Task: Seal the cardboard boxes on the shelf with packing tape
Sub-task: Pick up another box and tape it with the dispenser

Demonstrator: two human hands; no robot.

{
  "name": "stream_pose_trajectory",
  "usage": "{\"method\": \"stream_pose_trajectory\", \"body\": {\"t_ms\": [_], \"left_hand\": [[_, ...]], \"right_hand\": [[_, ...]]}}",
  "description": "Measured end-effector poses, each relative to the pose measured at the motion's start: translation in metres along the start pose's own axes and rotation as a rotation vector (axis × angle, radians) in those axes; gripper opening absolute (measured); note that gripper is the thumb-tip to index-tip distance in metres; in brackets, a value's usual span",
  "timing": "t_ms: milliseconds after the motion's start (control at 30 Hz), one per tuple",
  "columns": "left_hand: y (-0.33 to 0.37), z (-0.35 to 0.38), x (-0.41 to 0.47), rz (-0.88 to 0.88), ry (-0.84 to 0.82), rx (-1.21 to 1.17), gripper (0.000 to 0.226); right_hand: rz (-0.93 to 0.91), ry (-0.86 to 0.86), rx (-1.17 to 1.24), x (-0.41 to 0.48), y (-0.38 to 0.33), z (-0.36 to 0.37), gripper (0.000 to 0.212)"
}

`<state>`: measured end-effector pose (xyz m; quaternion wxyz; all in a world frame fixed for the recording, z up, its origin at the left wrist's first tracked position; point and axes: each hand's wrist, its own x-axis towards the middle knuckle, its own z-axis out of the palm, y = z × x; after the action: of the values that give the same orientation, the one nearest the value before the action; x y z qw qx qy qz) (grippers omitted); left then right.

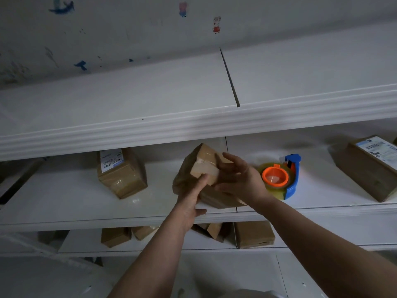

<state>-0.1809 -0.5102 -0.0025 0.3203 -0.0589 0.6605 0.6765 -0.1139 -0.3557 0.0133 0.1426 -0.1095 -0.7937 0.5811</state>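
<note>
Between the left hand [190, 203] and right hand [240, 179], the box [184, 171] is matt brown cardboard, its end covered with glossy clear tape [206, 168]. Just right of the right hand, the dispenser [291, 189] is smooth blue plastic with an orange plastic core [265, 175] and a shiny yellowish roll [277, 192]. Left of the left hand, a second box [129, 177] is taped cardboard with a white paper label [111, 160]. The shelf [64, 201] is smooth, white and faintly glossy.

Home storeroom, white tiered shelves [193, 127], labelled cardboard parcels [122, 173], cartoon wall stickers [217, 24]
</note>
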Motion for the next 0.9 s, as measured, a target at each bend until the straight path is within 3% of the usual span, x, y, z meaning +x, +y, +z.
{"method": "stream_pose_trajectory", "body": {"t_ms": [133, 267, 300, 433, 467, 567, 633, 700, 767, 900], "left_hand": [[-0.003, -0.005, 0.005, 0.028, 0.059, -0.113, 0.064], [-0.008, -0.017, 0.000, -0.012, -0.061, -0.218, 0.076], [-0.010, -0.019, 0.001, -0.025, -0.078, -0.243, 0.071], [-0.004, -0.017, 0.005, -0.007, 0.021, -0.298, 0.035], [-0.002, -0.015, 0.009, 0.027, 0.092, -0.250, 0.037], [0.005, -0.014, 0.014, 0.232, 0.251, 0.097, 0.076], [0.010, -0.014, 0.014, 0.354, 0.239, 0.390, 0.063], [0.014, -0.013, 0.012, 0.386, 0.204, 0.594, 0.042], [0.013, -0.016, 0.014, 0.410, 0.199, 0.787, 0.035], [0.014, -0.026, 0.014, 0.484, 0.207, 1.145, 0.041]], "right_hand": [[-0.011, -0.002, -0.128, 0.005, 0.001, 0.000, 0.080], [0.090, 0.023, -0.396, 0.005, 0.009, -0.002, 0.095], [0.141, 0.004, -0.364, 0.005, 0.011, -0.002, 0.092], [0.157, -0.081, -0.159, 0.007, 0.014, -0.003, 0.038], [0.151, -0.078, -0.178, 0.009, 0.016, -0.002, 0.035], [0.165, -0.062, -0.245, 0.014, 0.022, 0.001, 0.034], [0.186, -0.020, -0.307, 0.018, 0.028, 0.002, 0.033], [0.237, 0.050, -0.405, 0.023, 0.035, 0.000, 0.037], [0.303, 0.102, -0.470, 0.027, 0.039, -0.001, 0.047], [0.378, 0.176, -0.234, 0.032, 0.045, -0.004, 0.041]]}}
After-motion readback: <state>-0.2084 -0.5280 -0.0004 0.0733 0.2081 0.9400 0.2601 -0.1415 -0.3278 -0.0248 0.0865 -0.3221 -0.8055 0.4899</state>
